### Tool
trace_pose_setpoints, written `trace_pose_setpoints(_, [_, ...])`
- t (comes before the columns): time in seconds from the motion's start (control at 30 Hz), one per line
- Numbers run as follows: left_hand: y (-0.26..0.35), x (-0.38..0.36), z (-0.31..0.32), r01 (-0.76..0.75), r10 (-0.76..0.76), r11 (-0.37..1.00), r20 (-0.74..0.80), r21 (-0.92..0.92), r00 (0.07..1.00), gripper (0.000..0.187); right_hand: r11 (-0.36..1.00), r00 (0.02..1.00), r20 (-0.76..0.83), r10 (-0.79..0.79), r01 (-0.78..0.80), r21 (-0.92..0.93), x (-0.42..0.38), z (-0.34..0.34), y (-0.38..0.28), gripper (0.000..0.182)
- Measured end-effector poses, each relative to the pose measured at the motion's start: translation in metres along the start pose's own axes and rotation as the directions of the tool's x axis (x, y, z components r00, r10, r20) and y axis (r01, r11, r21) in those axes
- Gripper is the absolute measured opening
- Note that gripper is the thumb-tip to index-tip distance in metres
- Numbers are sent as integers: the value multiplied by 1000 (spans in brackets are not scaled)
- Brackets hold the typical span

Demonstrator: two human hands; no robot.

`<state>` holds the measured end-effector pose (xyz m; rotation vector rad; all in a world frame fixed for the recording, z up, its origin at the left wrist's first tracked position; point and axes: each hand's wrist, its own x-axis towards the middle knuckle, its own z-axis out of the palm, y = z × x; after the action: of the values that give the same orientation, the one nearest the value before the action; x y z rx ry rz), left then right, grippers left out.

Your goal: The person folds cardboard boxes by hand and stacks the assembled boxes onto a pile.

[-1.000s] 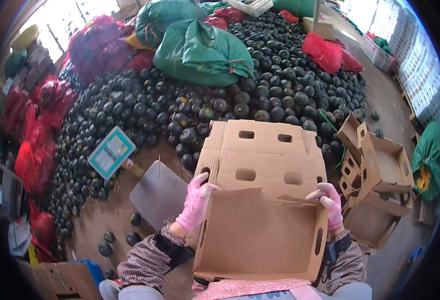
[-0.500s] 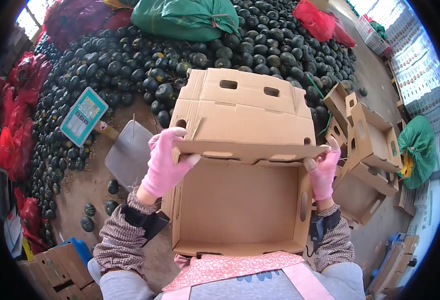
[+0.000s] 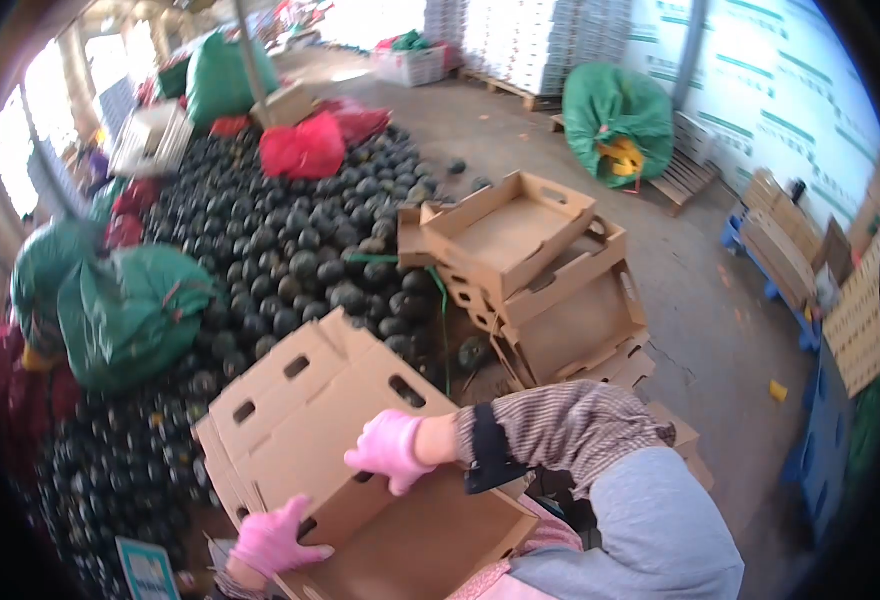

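Observation:
A brown cardboard box (image 3: pixel 430 535) sits in front of me at a slant, its lid panel (image 3: pixel 305 405) folded back and reaching over the heap of squashes. My left hand (image 3: pixel 275 540), in a pink glove with bare fingertips, straddles the box wall at the left corner, fingers toward the lid and thumb toward the inside. Farther along the same wall, my right hand (image 3: pixel 390 455), gloved alike, has its fingers bent over the top edge. Part of the box is hidden by my right arm and the view's lower edge.
Dark green squashes (image 3: pixel 290 245) lie heaped beyond the box. Several open cardboard trays (image 3: pixel 510 230) are stacked at the right. Green sacks (image 3: pixel 135 310) and a red sack (image 3: pixel 303 147) rest on the heap. A digital scale display (image 3: pixel 147 572) shows at the bottom left.
My view has swung right, bringing the stacked trays and wall toward the middle. The flap my hands held up is folded down into the box. My right hand has moved inward along the wall.

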<state>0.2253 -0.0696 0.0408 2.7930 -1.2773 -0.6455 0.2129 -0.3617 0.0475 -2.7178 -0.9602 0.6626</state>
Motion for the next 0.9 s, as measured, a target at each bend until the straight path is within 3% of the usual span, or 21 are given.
trace_pose_setpoints(0.07, [2, 9, 0, 18, -29, 998, 170, 64, 985, 83, 993, 994, -88, -58, 49, -105, 11, 10, 4, 40])
trace_pose_setpoints(0.13, [19, 4, -2, 58, -62, 995, 43, 77, 997, 43, 986, 988, -109, -109, 93, -139, 23, 27, 6, 33])
trace_pose_setpoints(0.2, [9, 11, 29, -11, 57, 973, -193, 229, 980, 26, 979, 968, -212, -137, 100, -176, 27, 43, 5, 13])
trace_pose_setpoints(0.23, [8, 9, 35, -6, 63, 963, -201, 269, 978, 24, 979, 961, -212, -177, 150, -136, 26, 46, 11, 12])
trace_pose_setpoints(0.33, [15, 2, 28, 16, 62, 951, -243, 309, 968, 26, 978, 978, -124, -166, 147, -150, 16, 29, 11, 13])
trace_pose_setpoints(0.37, [15, 0, 19, 74, -52, 973, -107, 219, 993, 39, 982, 981, -115, -154, 138, -132, 15, 28, 16, 14])
trace_pose_setpoints(0.47, [17, -29, -21, -80, 68, 996, -257, -37, 964, 55, 991, 997, -75, -20, 10, -133, 7, 17, 16, 17])
trace_pose_setpoints(0.5, [17, -37, -23, 12, -53, 981, -212, -191, 976, 69, 989, 997, -62, 44, -53, -141, 2, 14, 15, 18])
trace_pose_setpoints(0.6, [3, -54, 13, 100, -306, 853, -335, -511, 891, 72, 989, 994, -68, 90, -97, -114, -5, 16, 19, 17])
trace_pose_setpoints(0.63, [5, -55, 21, 107, -325, 883, -431, -457, 842, 71, 987, 997, -67, 49, -58, -149, -4, 23, 22, 14])
trace_pose_setpoints(0.73, [11, -58, 15, 169, -261, 955, -424, -242, 867, 65, 984, 994, -106, -30, 10, -180, 2, 32, 19, 12])
trace_pose_setpoints(0.77, [5, -55, 10, 109, -86, 994, -497, 17, 863, 60, 977, 990, -119, -79, 53, -206, 3, 29, 16, 11])
trace_pose_setpoints(0.87, [-4, -25, 21, 111, -129, 991, -362, -72, 923, 61, 972, 979, -137, -151, 121, -204, 18, 26, 2, 12])
trace_pose_setpoints(0.9, [-4, -19, 21, 67, -81, 996, -309, -57, 948, 59, 977, 978, -161, -136, 105, -185, 21, 26, -1, 12])
